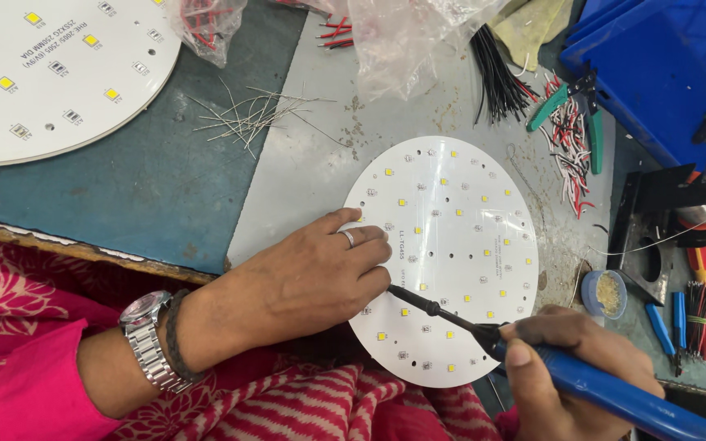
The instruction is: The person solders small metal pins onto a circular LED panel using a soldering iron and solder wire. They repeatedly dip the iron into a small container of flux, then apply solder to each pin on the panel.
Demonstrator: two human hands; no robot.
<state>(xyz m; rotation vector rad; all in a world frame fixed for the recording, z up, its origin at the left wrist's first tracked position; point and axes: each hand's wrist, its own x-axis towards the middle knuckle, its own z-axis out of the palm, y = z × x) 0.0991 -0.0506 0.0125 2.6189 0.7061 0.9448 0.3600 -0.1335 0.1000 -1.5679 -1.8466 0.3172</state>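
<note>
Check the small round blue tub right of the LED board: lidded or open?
Open. The small blue tub shows no lid, and its yellowish contents are visible from above, beside the round white LED board.

Far left on your tabletop (165, 180) lies a second, larger round LED board (42, 73), with loose wire offcuts (247, 118) beside it. To your right you have green-handled cutters (574, 110), a blue bin (663, 65) and a small flux tin (604, 294).
</note>
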